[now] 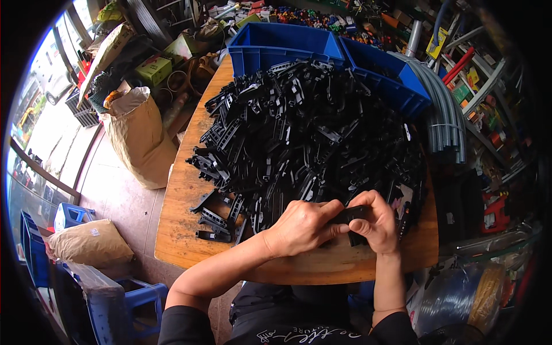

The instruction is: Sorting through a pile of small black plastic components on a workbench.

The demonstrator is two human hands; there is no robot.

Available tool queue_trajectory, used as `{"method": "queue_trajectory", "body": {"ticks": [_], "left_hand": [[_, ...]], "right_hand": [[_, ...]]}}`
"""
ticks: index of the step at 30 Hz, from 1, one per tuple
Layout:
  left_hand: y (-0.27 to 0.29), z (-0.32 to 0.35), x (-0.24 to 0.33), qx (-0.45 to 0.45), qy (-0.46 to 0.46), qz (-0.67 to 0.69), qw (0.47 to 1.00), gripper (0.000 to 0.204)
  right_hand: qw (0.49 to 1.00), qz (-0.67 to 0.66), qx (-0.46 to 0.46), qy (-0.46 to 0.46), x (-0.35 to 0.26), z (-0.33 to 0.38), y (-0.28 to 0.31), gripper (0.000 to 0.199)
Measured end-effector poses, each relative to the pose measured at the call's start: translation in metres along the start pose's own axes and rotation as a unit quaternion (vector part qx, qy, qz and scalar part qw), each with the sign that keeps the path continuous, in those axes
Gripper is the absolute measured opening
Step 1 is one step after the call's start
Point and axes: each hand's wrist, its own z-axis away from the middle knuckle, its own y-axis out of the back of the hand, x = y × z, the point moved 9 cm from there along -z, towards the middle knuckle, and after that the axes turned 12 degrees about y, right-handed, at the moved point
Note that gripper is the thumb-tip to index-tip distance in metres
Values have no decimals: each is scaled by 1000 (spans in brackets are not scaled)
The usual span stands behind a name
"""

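Both my hands meet over the near edge of the wooden table (pixel 178 221), around one black plastic part (pixel 352 214). My left hand (pixel 307 224) pinches its left end between thumb and fingers. On the other side my right hand (pixel 376 221) has its fingers curled round the part, with the thumb on its near face. The fingers hide much of its shape. Just beyond my hands spreads a large heap of similar long black plastic parts (pixel 287 138), some ribbed and slotted.
Two blue plastic bins (pixel 287 52) (pixel 397 86) stand behind the heap. A brown paper sack (pixel 138 132) is on the floor at the left, near a blue stool (pixel 144 305). Grey hoses (pixel 445 123) hang at the right, above a coil of clear tubing (pixel 451 305).
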Motion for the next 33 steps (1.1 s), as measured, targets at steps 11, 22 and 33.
{"method": "queue_trajectory", "body": {"ticks": [11,22,33], "left_hand": [[60,-3,-66,134,234,-345,899,19],[75,-5,-81,189,250,234,920,18],[29,-10,-87,35,276,458,844,25]], "right_hand": [[874,412,159,201,-98,-206,151,36],[890,421,174,-22,-18,96,112,16],[836,523,-27,161,-34,13,33,16]]}}
